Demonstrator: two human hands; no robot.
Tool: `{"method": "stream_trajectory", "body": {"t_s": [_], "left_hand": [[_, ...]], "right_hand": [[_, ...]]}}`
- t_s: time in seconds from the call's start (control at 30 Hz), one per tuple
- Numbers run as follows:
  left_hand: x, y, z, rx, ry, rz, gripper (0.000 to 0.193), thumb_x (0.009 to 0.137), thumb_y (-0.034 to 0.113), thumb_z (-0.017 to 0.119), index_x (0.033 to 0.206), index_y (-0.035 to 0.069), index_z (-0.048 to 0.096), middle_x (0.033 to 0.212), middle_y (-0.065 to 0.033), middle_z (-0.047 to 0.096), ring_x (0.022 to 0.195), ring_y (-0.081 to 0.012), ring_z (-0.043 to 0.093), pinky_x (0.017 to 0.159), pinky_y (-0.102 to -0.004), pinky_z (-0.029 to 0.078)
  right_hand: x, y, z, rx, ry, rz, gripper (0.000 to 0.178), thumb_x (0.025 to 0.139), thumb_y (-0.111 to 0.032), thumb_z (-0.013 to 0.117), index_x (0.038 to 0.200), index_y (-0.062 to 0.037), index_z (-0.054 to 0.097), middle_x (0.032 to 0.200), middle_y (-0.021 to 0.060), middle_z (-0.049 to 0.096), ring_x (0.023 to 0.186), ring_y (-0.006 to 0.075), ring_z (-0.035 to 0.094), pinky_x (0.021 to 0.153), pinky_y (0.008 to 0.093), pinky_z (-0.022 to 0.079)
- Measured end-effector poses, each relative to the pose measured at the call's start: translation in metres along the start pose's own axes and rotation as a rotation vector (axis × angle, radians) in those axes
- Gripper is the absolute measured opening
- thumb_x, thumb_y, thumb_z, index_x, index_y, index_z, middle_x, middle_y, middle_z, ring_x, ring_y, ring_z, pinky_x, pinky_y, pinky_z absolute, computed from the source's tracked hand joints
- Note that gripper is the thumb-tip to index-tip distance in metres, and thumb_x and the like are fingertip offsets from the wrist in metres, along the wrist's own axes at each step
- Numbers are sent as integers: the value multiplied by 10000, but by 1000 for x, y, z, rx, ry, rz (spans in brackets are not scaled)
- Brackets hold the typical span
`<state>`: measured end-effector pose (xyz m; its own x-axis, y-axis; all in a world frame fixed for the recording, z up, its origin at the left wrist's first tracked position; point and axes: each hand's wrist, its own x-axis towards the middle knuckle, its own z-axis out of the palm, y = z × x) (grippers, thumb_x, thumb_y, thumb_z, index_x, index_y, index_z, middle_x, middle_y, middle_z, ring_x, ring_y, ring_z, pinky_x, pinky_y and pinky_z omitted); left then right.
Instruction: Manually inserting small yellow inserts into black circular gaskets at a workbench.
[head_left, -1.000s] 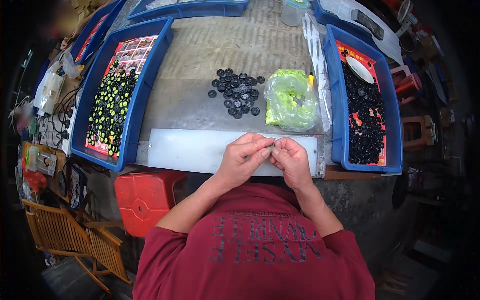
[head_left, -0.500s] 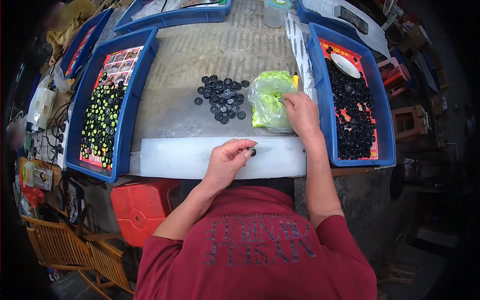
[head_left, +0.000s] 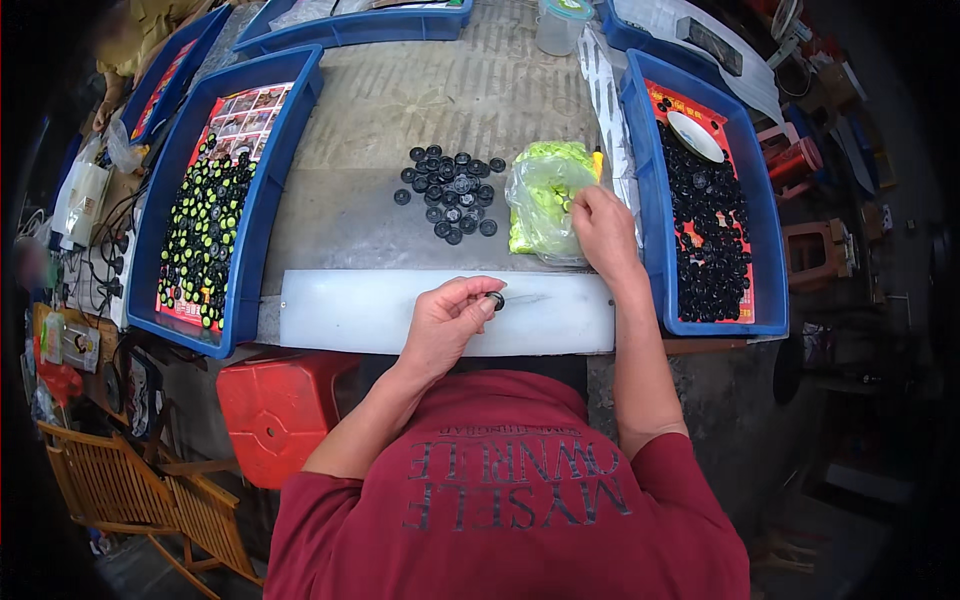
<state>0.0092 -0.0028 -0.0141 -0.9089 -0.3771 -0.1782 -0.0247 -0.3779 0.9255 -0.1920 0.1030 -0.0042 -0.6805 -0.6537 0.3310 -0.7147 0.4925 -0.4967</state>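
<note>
My left hand [head_left: 445,320] pinches a small round black disc [head_left: 497,300] between thumb and fingertips, above a white board [head_left: 350,315] along the table's near edge. Farther right, my right hand [head_left: 607,235] has its fingers drawn together at a clear plastic bag [head_left: 540,225] of small yellow-green pieces [head_left: 543,185]. Whatever sits between those fingertips is too small or too hidden to make out. Left of the bag, several loose black discs [head_left: 457,187] lie heaped on the grey table [head_left: 370,110].
A blue tray [head_left: 253,230] at left holds black discs with yellow-green centres. Black discs and a white oval dish [head_left: 695,136] fill the right blue tray [head_left: 655,230]. A lidded clear tub [head_left: 560,27] stands at the back. A red stool [head_left: 275,410] sits below left.
The whole view has shifted slightly. The disc in my left hand is tilted so its ringed face shows more. My right hand stays at the bag with its fingers moved a little.
</note>
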Motion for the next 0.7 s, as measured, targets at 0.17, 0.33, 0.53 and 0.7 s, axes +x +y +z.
{"method": "stream_trajectory", "body": {"t_s": [0.17,0.33,0.53,0.7], "left_hand": [[1,1,1,-8,1,-10,197,780,65,539,967,8,557,767,4,544,675,-53,490,572,-181,405],[2,-3,3,45,6,48,193,781,61,535,965,8,558,780,-1,541,678,-51,487,570,-180,404],[3,2,5,91,17,86,181,784,63,533,951,1,561,803,-10,532,675,-54,486,564,-177,403],[5,7,9,80,13,165,161,781,50,534,929,-6,564,797,-18,521,676,-56,483,562,-175,399]], "right_hand": [[-6,-5,-5,172,42,106,96,722,-83,531,743,9,520,701,152,539,648,310,529,589,361,412],[-7,-4,-7,196,96,140,94,726,-83,533,749,8,523,703,157,545,651,318,527,586,363,413],[-15,-10,-13,498,101,303,119,773,-94,522,738,19,517,634,60,527,589,114,500,530,243,388],[-33,-36,-27,1041,-36,395,80,791,-57,511,825,15,498,705,-10,502,625,38,446,556,157,349]]}}
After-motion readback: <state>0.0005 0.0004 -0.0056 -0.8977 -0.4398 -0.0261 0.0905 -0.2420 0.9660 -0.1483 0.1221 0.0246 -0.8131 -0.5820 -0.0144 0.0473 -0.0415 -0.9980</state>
